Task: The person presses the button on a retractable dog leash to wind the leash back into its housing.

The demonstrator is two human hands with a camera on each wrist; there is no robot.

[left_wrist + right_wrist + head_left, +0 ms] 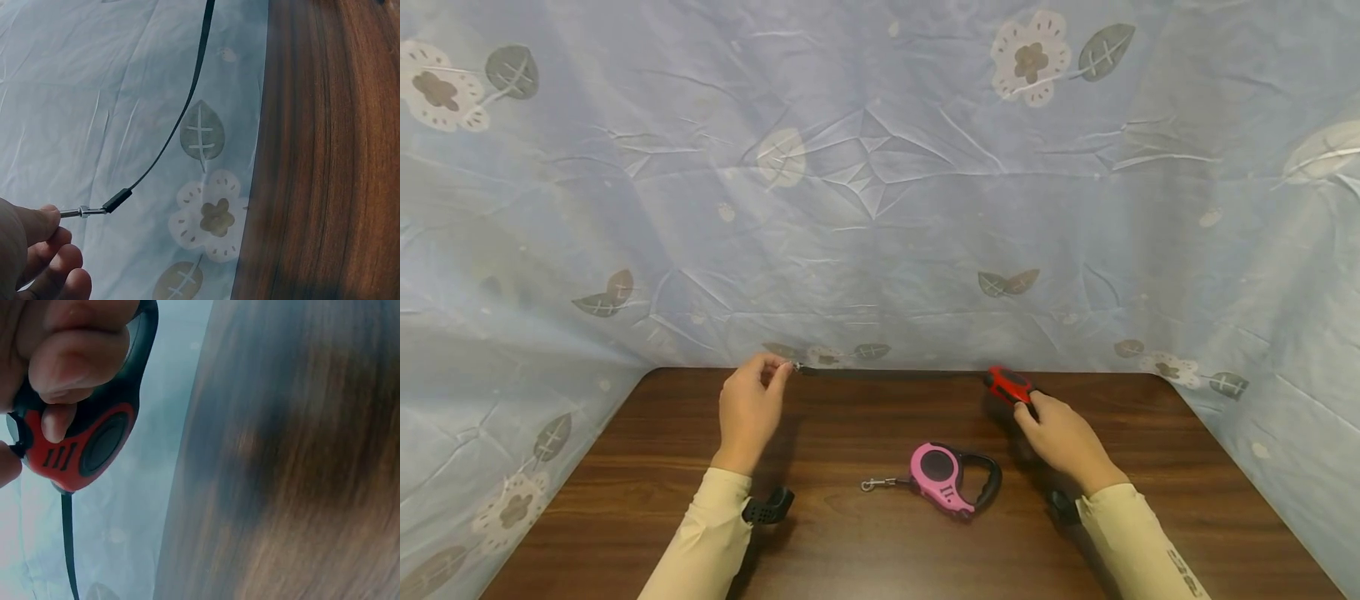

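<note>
My right hand [1063, 437] grips the black handle of a red and black retractable dog leash [1011, 385], raised over the far right of the table. From its housing a thin black strap [197, 69] runs across to my left hand [751, 412]. There the thumb and fingertips pinch the metal snap hook [82, 212] at the strap's end. In the head view the strap stretches nearly level along the table's far edge; the left wrist view shows it curving. A pink and black retractable leash [936, 475] lies between the two forearms, its metal hook [878, 483] pointing left.
The dark wooden table [835, 550] has rounded far corners. A pale blue floral curtain [865, 250] hangs right behind its far edge and along both sides. Dark straps [767, 507] with camera mounts sit at the wrists over yellow sleeves.
</note>
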